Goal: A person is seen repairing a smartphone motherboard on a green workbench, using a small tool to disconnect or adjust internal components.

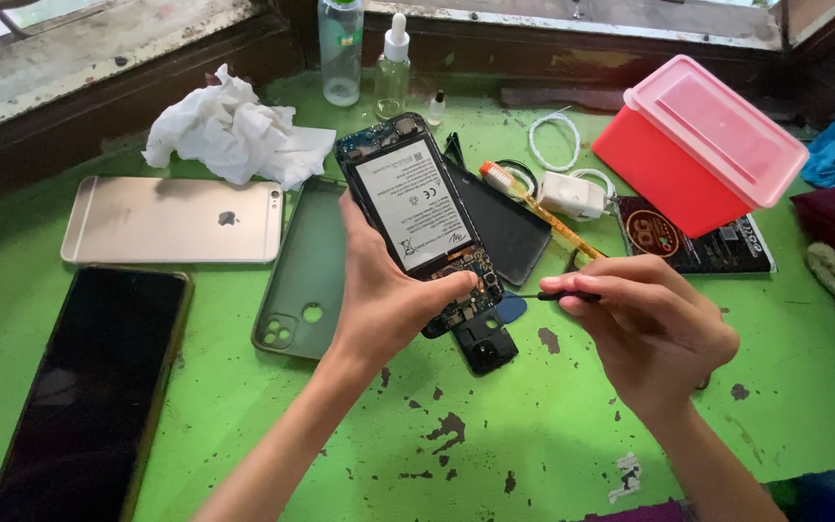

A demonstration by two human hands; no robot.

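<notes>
1. Left hand [386, 295] is clamped around the opened phone [420, 215], back cover off, battery facing up; it is held tilted above the green table [533, 435].
2. Right hand [645, 319] sits just right of the opened phone, fingers pinched shut on a thin black tool [558, 296]; its tip points at the phone's lower end.
3. Green case [306, 266] lies left of the opened phone; gold phone [174, 220] further left.
4. Red box [698, 145] stands well to its right.

The left hand [384, 290] is raised from the near left, fingers curled in a grip. The right hand [645, 324] is held beside it, fingertips pinched together.
</notes>
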